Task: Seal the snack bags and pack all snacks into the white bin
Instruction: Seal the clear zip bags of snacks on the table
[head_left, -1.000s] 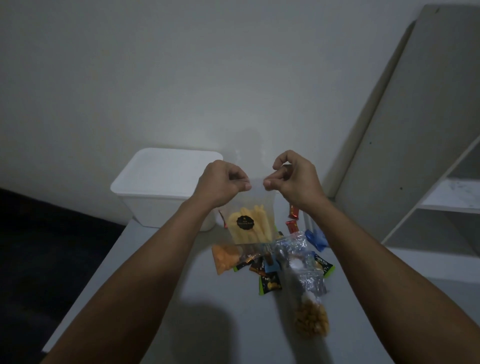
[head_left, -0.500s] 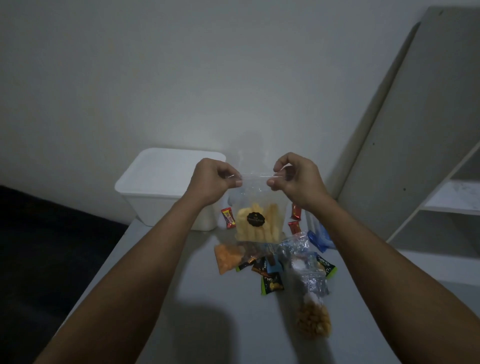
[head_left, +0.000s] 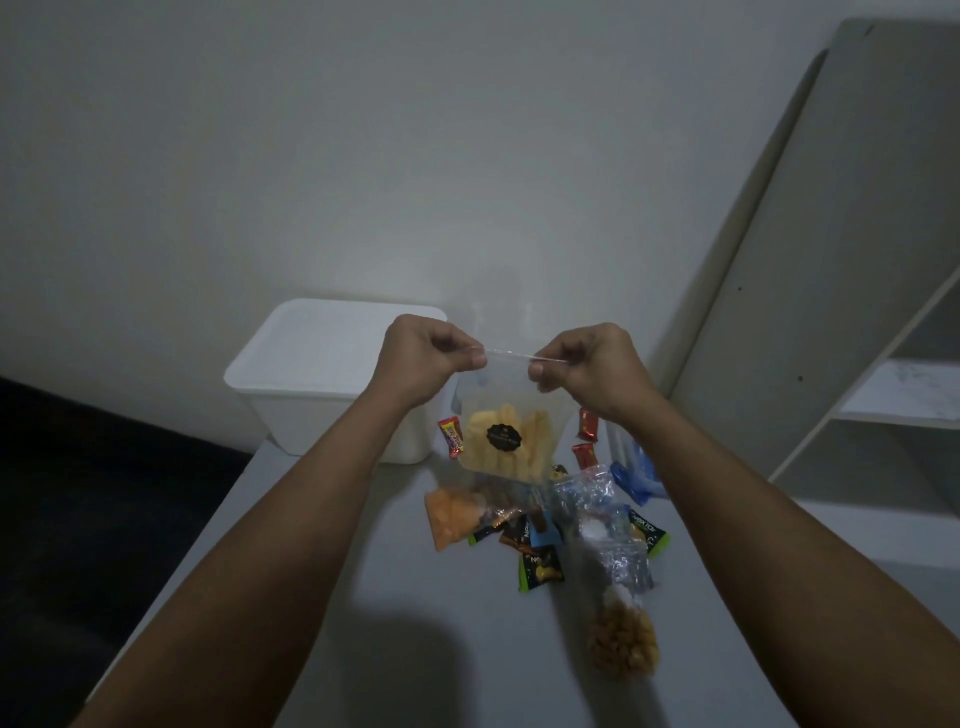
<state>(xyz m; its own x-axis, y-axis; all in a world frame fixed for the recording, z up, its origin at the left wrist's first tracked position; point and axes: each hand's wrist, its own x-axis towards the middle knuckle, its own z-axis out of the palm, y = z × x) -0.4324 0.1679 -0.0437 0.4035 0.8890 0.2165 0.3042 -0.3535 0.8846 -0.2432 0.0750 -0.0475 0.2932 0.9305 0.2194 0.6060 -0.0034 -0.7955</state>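
Observation:
I hold a clear zip bag of yellow snacks with a black label (head_left: 503, 436) up in the air above the table. My left hand (head_left: 423, 361) pinches the left end of its top strip and my right hand (head_left: 592, 366) pinches the right end. The strip is stretched straight between them. The white bin (head_left: 322, 384) stands behind and to the left, with its lid on. Below the bag lie an orange snack bag (head_left: 449, 517), a clear bag of brown nuts (head_left: 623, 644), crumpled clear bags (head_left: 597, 509) and several small wrapped snacks (head_left: 540, 569).
The grey table (head_left: 405, 597) runs toward me, with a dark drop-off along its left edge. Red candy packets (head_left: 587, 423) and a blue wrapper (head_left: 631, 480) lie near the far right. A white shelf unit (head_left: 883, 400) stands at the right against the wall.
My hands have moved apart along the bag's top strip, stretching it straight. The bag has been lifted a little higher above the snack pile.

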